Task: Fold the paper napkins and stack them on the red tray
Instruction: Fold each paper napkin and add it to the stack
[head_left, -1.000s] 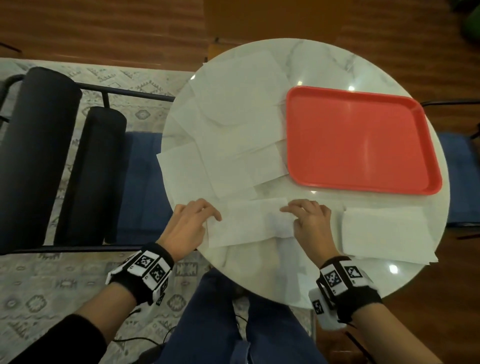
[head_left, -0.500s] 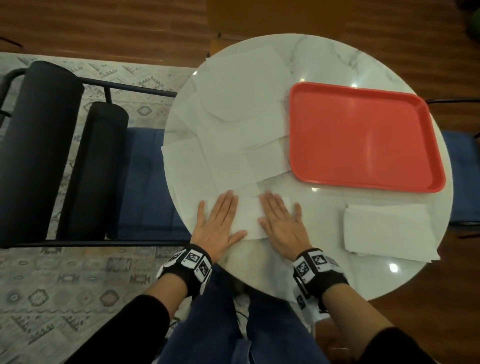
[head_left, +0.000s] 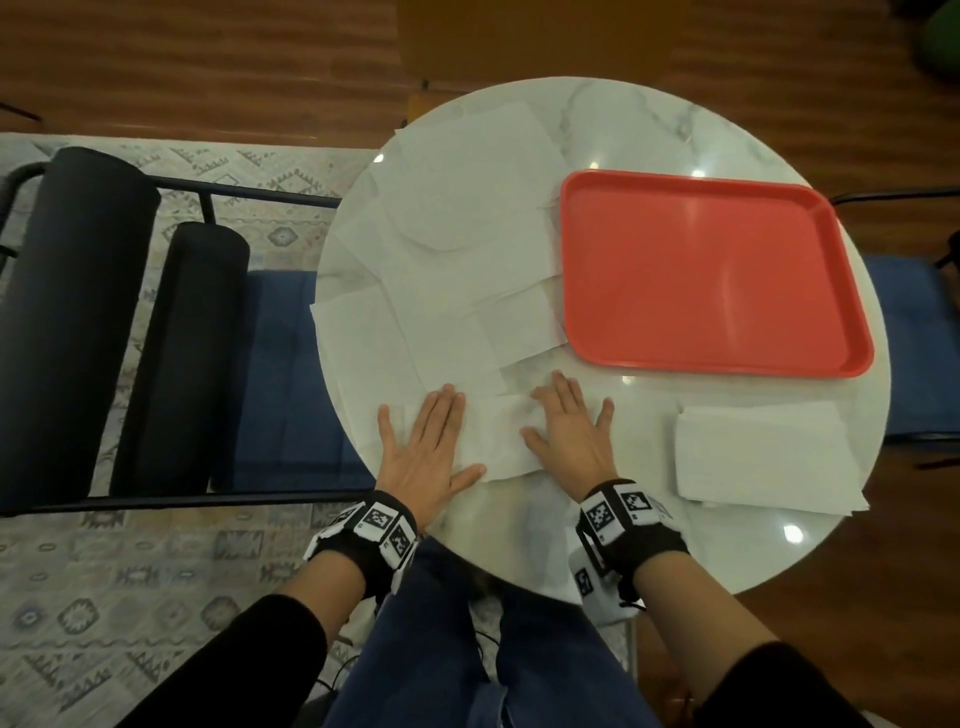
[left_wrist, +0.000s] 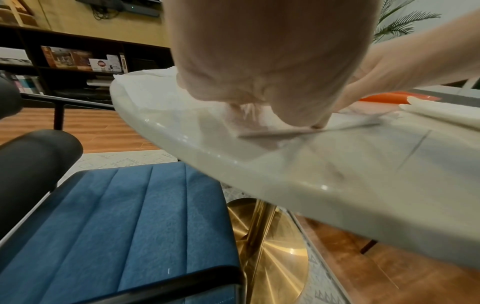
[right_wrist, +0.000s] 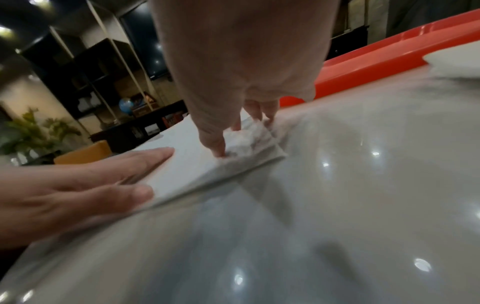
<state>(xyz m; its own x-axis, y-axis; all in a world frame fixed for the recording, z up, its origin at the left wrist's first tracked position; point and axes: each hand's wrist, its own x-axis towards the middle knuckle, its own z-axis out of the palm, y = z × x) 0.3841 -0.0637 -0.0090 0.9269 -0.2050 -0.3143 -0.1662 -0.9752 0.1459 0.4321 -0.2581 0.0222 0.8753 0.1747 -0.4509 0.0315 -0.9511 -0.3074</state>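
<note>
Pressing a folded napkin (head_left: 496, 441) flat at the near edge of the round marble table (head_left: 649, 545).

The left hand (head_left: 423, 457) and right hand (head_left: 569, 434) lie palm-down on it side by side, fingers straight and slightly spread, gripping nothing. The red tray (head_left: 711, 275) sits far right of the hands, nothing on it. Loose unfolded napkins (head_left: 467, 249) overlap to the tray's left; a second folded napkin (head_left: 763, 457) lies near right, apart from the tray.

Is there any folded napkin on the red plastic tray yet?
No: the head view shows the red plastic tray bare, with both hands pressing a white paper napkin flat on the round marble table.
</note>
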